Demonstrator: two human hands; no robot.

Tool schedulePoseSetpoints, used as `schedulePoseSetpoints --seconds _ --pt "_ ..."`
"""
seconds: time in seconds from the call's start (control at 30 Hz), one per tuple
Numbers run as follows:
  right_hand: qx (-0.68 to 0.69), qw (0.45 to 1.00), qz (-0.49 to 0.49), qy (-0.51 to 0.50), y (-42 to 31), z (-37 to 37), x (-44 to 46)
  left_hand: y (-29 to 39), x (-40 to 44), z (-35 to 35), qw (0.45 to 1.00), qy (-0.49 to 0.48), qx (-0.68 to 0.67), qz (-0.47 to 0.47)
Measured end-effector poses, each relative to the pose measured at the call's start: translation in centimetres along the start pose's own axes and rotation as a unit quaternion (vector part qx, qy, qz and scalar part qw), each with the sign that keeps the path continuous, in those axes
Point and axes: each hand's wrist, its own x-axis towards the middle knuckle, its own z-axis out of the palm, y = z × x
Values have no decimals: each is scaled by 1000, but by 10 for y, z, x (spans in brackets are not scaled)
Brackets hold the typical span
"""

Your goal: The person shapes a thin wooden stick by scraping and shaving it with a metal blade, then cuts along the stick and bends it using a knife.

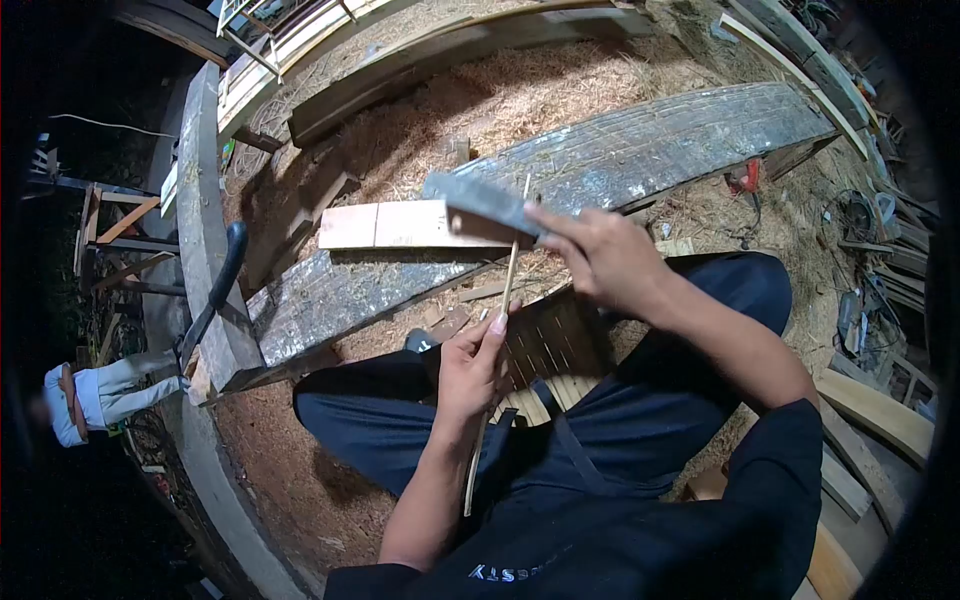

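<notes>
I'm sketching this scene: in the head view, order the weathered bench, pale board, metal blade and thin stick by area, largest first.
1. Weathered bench
2. Pale board
3. Metal blade and thin stick, unranked: the stick looks longer but much narrower, and the blade is blurred.

Wood shavings: they cover the ground beyond both the left hand and the right hand.
Long board: it lies on these shavings, farther ahead of the hands.
Black handle: it is curved, and is well to the left of the left hand.
Other person: in pale clothes, far left of the hands.
Red object: ahead and to the right of the right hand.
Pale plank: to the right of the right hand, and nearer to the body.
</notes>
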Motion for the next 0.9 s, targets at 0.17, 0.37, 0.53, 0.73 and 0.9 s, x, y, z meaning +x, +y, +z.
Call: schedulePoseSetpoints --seconds 0.17,0.37,0.53,0.73,0.9 --pt "-4 998 -9 58 16 4 8 5 -3 1 1000 1 9 -14" --pt "10 999 0 47 15 3 8 -5 -1 -4 1000 8 -9 -12" --pt "6 1000 -2 10 3 0 -1 -1 0 -1 1000 1 20 2" --pt "-28 999 8 17 1 1 1 2 5 1 1000 -10 23 12" --pt "-52 998 46 9 6 -4 7 10 -6 5 1000 -2 21 -6"
